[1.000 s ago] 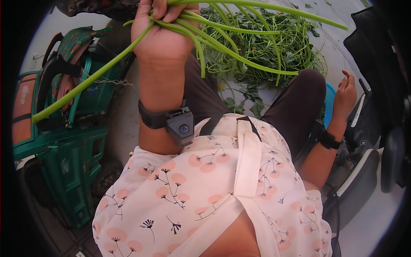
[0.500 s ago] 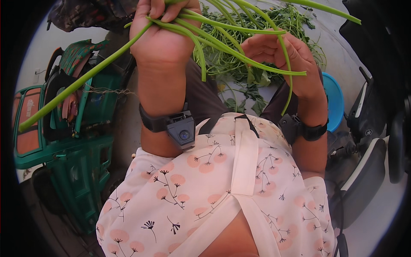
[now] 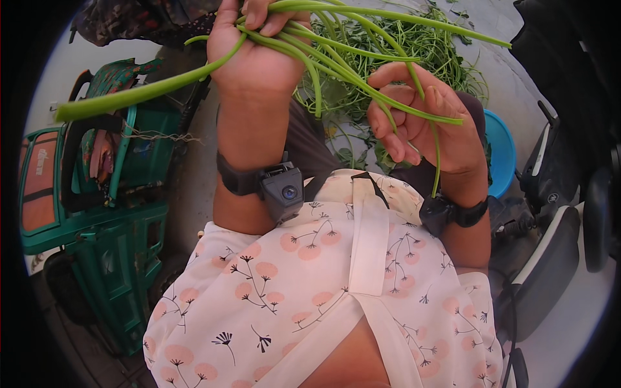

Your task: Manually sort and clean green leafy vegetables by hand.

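Note:
A bunch of long, bare green leaf stalks (image 3: pixel 346 72) is gripped in my left hand (image 3: pixel 255 68) at the top of the view. The fingers are closed round them, and one thick stalk sticks out to the left. The other stalks fan out to the right, their cut ends passing in front of my right hand (image 3: pixel 449 126). That hand is half curled with its fingers apart, next to the stalk ends and not closed on them. Beyond both hands lies a tangled heap of green stems and leaves (image 3: pixel 446 61) on the floor.
A blue basin (image 3: pixel 501 152) stands to the right behind my right wrist. Farther right is a black and white vehicle part (image 3: pixel 546 265). At left stands a green metal three-wheeler (image 3: pixel 119 258) with cloth on it. Dark patterned fabric (image 3: pixel 139 22) shows at top left.
My left hand has shifted slightly right, and the thick stalk at left has swung upward. My right hand has lowered a little and turned, its fingers now more spread beside the stalks.

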A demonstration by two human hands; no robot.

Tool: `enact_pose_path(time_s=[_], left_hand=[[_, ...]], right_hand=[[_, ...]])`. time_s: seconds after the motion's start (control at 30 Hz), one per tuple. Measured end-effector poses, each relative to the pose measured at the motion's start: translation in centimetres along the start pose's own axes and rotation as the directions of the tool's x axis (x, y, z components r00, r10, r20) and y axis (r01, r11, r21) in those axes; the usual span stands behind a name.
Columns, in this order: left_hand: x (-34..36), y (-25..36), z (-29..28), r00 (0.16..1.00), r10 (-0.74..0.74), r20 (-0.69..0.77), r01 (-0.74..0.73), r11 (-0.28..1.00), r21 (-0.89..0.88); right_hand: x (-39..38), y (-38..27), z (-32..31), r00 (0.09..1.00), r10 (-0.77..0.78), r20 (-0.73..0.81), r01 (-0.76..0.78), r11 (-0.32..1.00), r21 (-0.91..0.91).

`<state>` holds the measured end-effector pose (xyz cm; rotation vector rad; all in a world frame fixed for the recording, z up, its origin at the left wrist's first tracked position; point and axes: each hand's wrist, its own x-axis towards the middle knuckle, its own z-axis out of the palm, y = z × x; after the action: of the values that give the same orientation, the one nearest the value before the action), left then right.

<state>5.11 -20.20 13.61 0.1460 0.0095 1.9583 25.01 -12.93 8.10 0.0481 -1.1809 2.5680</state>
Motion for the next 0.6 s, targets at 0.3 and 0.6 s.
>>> enact_pose_path(time_s=[0.3,0.6], left_hand=[[0.8,3.9,0.5,0.992,-0.064,0.111,0.059,0.997,0.045],[0.5,3.7,-0.1,0.999,0.027,0.035,-0.026,0.999,-0.031]], right_hand=[[-1.0,0.2,-2.0,0.988,0.139,-0.069,-0.155,0.916,-0.369],[-2.1,1.7,-3.1,0.977,0.062,-0.206,-0.181,0.754,-0.632]])
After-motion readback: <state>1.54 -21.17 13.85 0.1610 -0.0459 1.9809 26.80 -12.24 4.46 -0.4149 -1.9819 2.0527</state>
